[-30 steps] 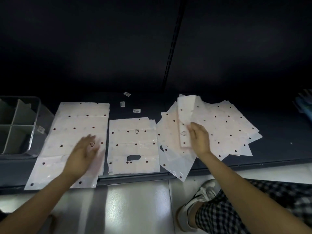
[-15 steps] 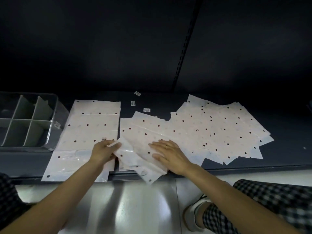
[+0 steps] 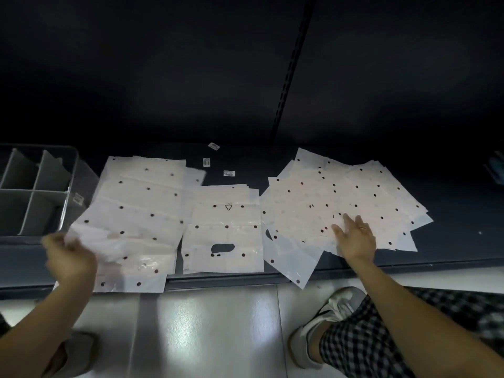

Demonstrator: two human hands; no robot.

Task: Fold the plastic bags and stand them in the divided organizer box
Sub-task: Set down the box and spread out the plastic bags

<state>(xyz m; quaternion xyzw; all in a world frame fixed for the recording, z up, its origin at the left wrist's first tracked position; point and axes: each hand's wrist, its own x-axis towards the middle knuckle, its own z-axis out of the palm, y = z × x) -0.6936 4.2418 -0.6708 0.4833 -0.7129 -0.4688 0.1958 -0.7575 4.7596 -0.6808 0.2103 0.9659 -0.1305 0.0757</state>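
White plastic bags with dark dots lie in three groups on a dark shelf point(image 3: 450, 241). My left hand point(image 3: 69, 259), blurred, grips the near-left corner of a bag point(image 3: 131, 222) that lies over the left pile point(image 3: 141, 181). A smaller folded stack point(image 3: 223, 227) with a handle cut-out sits in the middle. My right hand point(image 3: 354, 238) rests flat, fingers spread, on the fanned right pile point(image 3: 341, 197). The grey divided organizer box point(image 3: 68, 192) stands at the far left; the compartments I can see look empty.
Three small white labels point(image 3: 229, 173) lie on the shelf behind the middle stack. The shelf's front edge point(image 3: 226, 279) meets a shiny tiled floor. My checked trouser leg and grey shoe point(image 3: 327, 320) are at the lower right. A dark back wall rises behind.
The bag that both hands held over the middle stack has gone left onto the left pile, still in my left hand. My right hand let go and moved right onto the fanned pile.
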